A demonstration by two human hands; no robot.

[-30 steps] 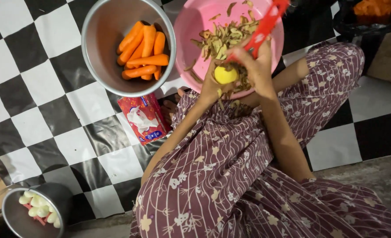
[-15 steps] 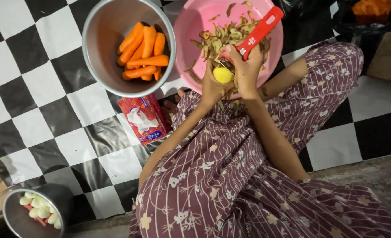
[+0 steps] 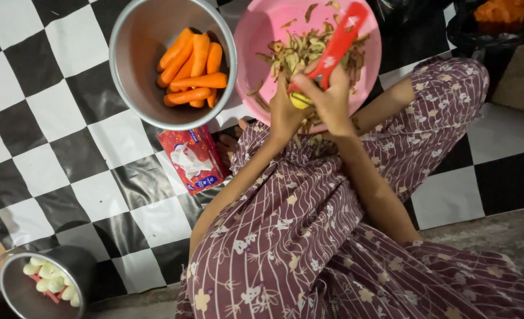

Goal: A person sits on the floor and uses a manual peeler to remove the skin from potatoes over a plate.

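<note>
Left hand: we see it closed around a small yellow vegetable, over the near rim of the pink basin.
Right hand: it grips a red peeler.
Risk: we judge the blade, touching the vegetable, may slip and nick the left fingers.
Spill: peelings may fall past the rim onto the lap.

1. A metal bowl of peeled carrots sits well left of the fingers.
2. A red packet lies below-left of the fingers, on the black-and-white checked mat.
3. A small metal pot of pale pieces stands far below-left.
</note>
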